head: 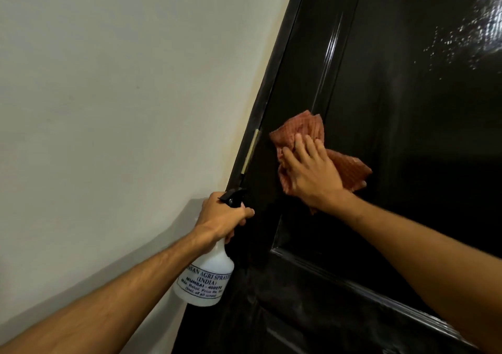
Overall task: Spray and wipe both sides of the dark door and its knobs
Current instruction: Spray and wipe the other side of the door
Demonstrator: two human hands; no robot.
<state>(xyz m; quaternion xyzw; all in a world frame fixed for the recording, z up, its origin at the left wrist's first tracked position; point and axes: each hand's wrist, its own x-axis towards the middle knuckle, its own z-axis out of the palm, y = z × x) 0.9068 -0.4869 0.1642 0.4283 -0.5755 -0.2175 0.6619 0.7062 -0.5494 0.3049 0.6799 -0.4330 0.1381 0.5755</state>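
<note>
Pale wall (108,81) on the left, shiny dark door (407,136) on the right. Nearest: left hand (220,215) wrapped tight round the neck of the white spray bottle (206,275), held low by the door's hinge edge. A bit farther, right hand (312,171) with fingers flat and straight, pressing an orange cloth (347,168) on the door, near the brass hinge (251,149). Higher up, wet drops (461,35) shining on the top panel, probably sprayed but not wiped yet. No knobs in sight. Looks like early days: this side partly done, other side and knobs likely still to do.
</note>
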